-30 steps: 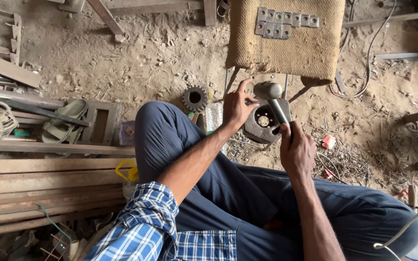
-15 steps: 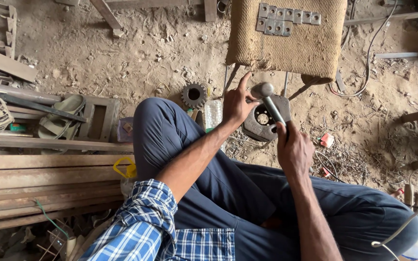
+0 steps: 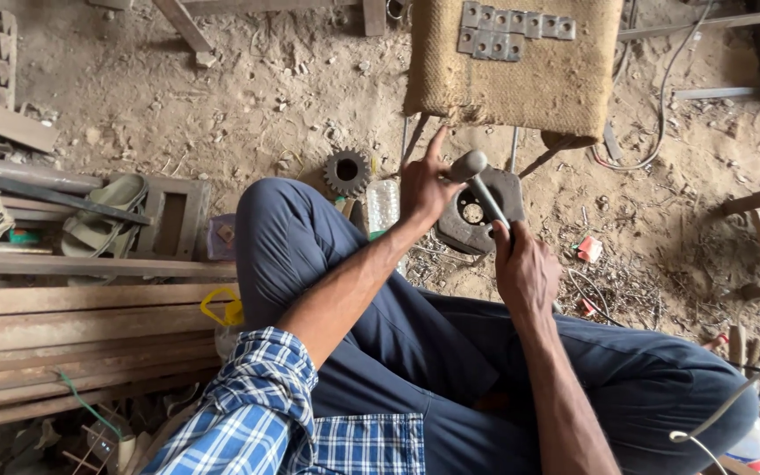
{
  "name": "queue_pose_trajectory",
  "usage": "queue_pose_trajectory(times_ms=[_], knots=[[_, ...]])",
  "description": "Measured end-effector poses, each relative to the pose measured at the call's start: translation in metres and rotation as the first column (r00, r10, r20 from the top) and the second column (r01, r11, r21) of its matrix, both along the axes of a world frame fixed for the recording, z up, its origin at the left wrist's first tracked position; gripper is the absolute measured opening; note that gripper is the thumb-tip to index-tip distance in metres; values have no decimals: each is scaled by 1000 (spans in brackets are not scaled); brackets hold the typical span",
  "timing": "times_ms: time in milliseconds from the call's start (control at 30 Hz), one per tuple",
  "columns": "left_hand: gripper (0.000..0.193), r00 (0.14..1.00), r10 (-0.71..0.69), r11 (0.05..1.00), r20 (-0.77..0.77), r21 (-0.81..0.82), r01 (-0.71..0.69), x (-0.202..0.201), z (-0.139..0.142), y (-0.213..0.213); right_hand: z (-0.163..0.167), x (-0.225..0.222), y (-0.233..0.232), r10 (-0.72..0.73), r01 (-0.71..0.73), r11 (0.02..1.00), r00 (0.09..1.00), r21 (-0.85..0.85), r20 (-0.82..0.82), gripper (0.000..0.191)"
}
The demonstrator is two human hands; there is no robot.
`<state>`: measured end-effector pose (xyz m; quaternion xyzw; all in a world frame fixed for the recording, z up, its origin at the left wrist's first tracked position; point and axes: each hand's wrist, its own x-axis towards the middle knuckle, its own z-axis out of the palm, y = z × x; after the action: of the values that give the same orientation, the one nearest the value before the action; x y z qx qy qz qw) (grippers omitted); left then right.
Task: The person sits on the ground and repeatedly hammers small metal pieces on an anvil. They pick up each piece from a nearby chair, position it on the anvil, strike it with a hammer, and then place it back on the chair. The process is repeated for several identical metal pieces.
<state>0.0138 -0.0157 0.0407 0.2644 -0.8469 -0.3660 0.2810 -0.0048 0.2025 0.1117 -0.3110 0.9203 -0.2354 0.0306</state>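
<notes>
Grey metal hammer is clenched in your right hand, head over the holed metal block on the dirt floor; your left hand steadies the block, fingers spread.

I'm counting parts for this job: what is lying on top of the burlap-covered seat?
A row of small grey metal plates lies on the burlap seat near its far edge. Anything under the burlap is hidden.

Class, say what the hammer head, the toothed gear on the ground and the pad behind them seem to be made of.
Hammer head: dull grey metal, probably steel, smooth and rounded.
Toothed gear: dark, rusty-looking metal, likely iron or steel, matte.
Pad: coarse tan woven cloth, probably jute sacking, frayed along its lower edge.
</notes>
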Motion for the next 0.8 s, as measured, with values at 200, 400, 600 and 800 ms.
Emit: queue_pose_trajectory(times_ms=[200,400,600,800], knots=[[105,998,-15,989,63,145,6,2,5,-2,1,-2,1,28,-31,998,998,-50,-53,46],[101,997,12,989,71,149,-23,0,1,-3,-7,1,-4,18,-17,1000,999,-22,29,49],[97,1000,12,984,-25,177,-8,2,20,4,9,2,-3,-62,62,998,998,4,-29,37],[92,1000,19,976,-22,216,-14,6,36,17,25,1,0,-169,168,986,979,23,113,36]])
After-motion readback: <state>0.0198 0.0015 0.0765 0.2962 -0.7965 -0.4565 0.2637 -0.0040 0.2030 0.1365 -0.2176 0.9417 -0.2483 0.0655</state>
